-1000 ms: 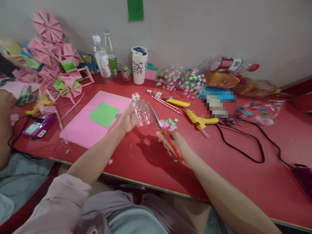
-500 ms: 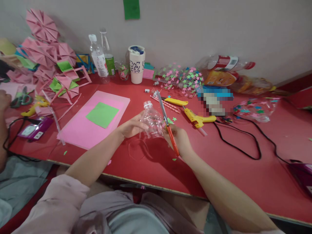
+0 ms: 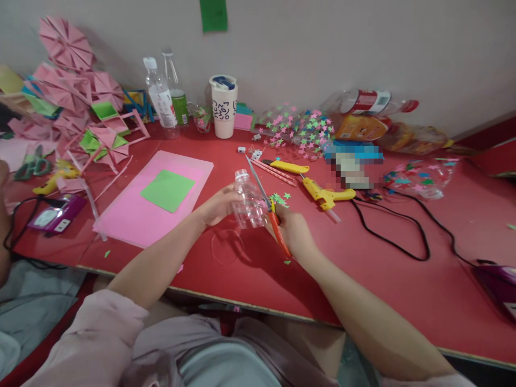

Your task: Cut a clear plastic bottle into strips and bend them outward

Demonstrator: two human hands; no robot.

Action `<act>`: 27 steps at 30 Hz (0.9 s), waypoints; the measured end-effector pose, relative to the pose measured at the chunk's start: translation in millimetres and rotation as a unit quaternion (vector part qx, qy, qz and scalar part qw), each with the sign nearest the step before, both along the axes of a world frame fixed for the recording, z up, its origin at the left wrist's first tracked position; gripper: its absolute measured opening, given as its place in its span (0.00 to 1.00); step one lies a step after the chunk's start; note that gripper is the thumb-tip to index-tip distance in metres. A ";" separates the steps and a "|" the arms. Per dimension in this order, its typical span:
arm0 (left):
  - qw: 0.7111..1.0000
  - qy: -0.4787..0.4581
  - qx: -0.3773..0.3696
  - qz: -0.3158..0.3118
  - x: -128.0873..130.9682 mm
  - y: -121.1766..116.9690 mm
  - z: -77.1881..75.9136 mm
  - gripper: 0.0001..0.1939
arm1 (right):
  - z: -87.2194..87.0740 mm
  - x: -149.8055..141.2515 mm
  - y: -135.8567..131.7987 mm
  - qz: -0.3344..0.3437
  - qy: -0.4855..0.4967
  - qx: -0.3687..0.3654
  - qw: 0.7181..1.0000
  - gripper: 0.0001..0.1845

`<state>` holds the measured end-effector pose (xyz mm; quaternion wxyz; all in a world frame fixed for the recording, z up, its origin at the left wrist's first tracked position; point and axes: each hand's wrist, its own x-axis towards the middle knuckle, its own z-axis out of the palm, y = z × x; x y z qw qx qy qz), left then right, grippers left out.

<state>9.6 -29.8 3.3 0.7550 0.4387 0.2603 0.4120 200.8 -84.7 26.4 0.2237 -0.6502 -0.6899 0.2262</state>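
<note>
My left hand (image 3: 221, 205) is closed on the side of a clear plastic bottle top (image 3: 246, 201), a cut-off piece with its bare neck pointing up and away. In my right hand (image 3: 293, 230) is a pair of scissors (image 3: 278, 228) with red-orange handles, its blades pointing away and to the left beside the bottle piece. The right fingers are close to the piece's lower right edge; whether they touch it I cannot tell. A thin clear strip (image 3: 226, 260) curls on the red table below the bottle piece.
Right of my hands lie a yellow glue gun (image 3: 326, 194) with its cord, a yellow cutter (image 3: 288, 166) and green paper stars (image 3: 280, 200). Pink sheets (image 3: 121, 226) lie left. A tumbler (image 3: 224, 107) and bottles (image 3: 162, 102) stand behind. Another person's arm (image 3: 4, 226) shows at the far left.
The bottle top has tilted slightly in my left hand. The scissors have shifted a little left, their blades tipping further left. Both hands keep their hold.
</note>
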 end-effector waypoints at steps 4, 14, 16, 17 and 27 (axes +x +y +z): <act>0.999 0.026 0.012 0.032 3.7 -1.6 -8.4 0.19 | -1.1 -0.8 -1.4 0.004 -0.023 0.014 1.000 0.17; 0.999 0.024 0.019 -0.042 -5.7 -1.5 -4.1 0.31 | -0.5 -1.0 -1.2 0.005 -0.046 0.008 0.999 0.14; 0.997 0.006 0.012 -0.071 -9.3 -0.5 -2.7 0.33 | -1.2 -0.8 -0.6 0.004 -0.048 0.010 0.999 0.14; 0.997 -0.003 0.010 -0.079 -10.3 -0.1 -2.7 0.33 | -1.5 -0.8 -0.4 0.003 -0.049 0.013 0.999 0.14; 0.996 -0.017 0.002 -0.083 -9.0 2.3 1.9 0.25 | -1.2 -0.4 -0.2 0.007 -0.040 0.013 0.999 0.15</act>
